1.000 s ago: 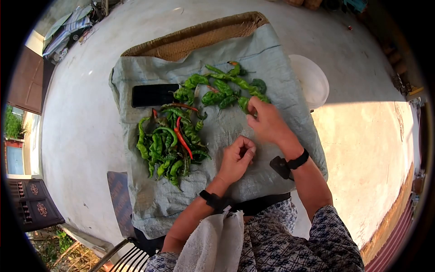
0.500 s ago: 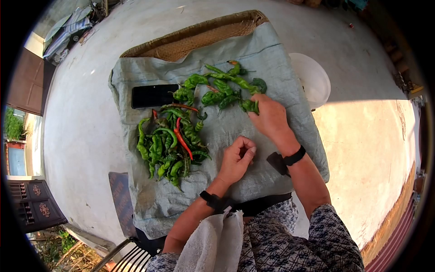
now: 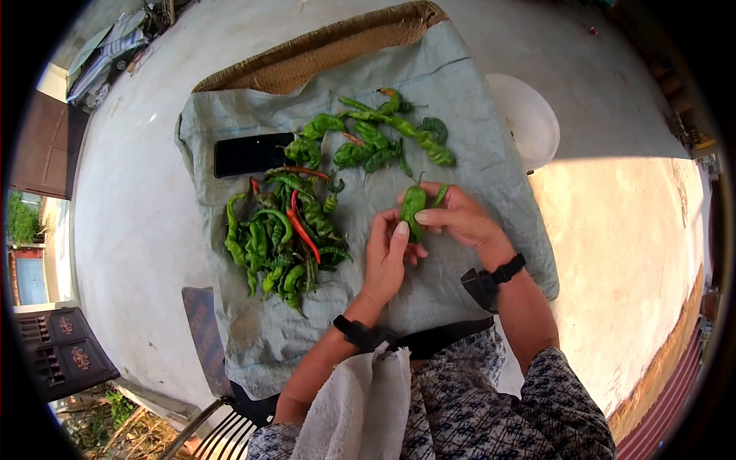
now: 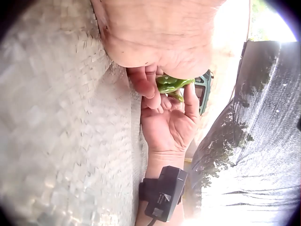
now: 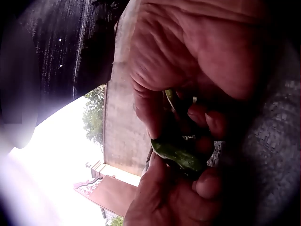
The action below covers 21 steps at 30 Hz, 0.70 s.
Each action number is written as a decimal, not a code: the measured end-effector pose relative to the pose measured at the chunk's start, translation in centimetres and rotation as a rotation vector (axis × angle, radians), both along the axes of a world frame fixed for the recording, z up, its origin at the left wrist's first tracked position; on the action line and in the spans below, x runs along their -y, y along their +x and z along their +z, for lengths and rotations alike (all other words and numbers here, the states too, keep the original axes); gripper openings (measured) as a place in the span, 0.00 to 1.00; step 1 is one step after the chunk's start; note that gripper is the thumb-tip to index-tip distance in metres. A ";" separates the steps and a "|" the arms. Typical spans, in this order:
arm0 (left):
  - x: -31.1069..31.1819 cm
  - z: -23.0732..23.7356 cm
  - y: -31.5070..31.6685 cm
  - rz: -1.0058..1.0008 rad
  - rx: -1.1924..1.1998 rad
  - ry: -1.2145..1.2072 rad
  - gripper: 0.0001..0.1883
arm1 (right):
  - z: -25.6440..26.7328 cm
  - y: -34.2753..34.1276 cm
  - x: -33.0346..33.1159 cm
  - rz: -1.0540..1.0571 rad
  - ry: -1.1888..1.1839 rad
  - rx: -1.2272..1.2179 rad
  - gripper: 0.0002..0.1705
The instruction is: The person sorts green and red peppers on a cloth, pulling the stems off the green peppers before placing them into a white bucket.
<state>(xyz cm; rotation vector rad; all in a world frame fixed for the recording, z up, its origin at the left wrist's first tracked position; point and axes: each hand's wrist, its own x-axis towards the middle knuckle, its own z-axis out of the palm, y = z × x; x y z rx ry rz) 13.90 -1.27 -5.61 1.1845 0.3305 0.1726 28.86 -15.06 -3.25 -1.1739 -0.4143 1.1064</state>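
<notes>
Both hands meet over the grey-green woven sheet (image 3: 491, 146), around one green chili pepper (image 3: 412, 207). My left hand (image 3: 386, 249) pinches its lower end under the thumb. From the other side my right hand (image 3: 466, 221) grips the same pepper with its thumb, and a smaller green pepper (image 3: 440, 195) sticks up between its fingers. In the right wrist view the pepper (image 5: 178, 157) spans between the two hands. To the left lies a heap of green peppers (image 3: 261, 241) with a red pepper (image 3: 305, 230) on top. Farther back, several green peppers (image 3: 376, 136) lie in a looser group.
A black phone (image 3: 249, 156) lies on the sheet behind the heap. The sheet drapes over a woven basket (image 3: 322, 46), whose rim shows at the back. On the floor to the right stands a white bucket (image 3: 529, 115). A towel (image 3: 353, 406) hangs at the person's front.
My right hand has picked up peppers from the near edge of the back group and brought them toward me. My left hand's fingers, loosely curled before, now hold one pepper with the right.
</notes>
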 end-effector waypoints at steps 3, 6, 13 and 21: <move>-0.1 -0.5 -0.1 -0.018 0.001 0.035 0.16 | -0.7 -0.1 0.2 -0.023 0.036 0.001 0.29; 0.1 -0.7 0.1 0.002 0.026 0.032 0.14 | -1.4 -0.1 0.3 -0.078 0.080 0.009 0.28; 0.4 -0.6 0.1 0.031 0.054 0.022 0.16 | -1.9 -0.3 0.1 -0.074 0.144 -0.012 0.29; 0.5 -0.8 0.1 0.026 0.066 0.045 0.18 | -1.7 -0.5 0.0 -0.049 0.105 0.008 0.25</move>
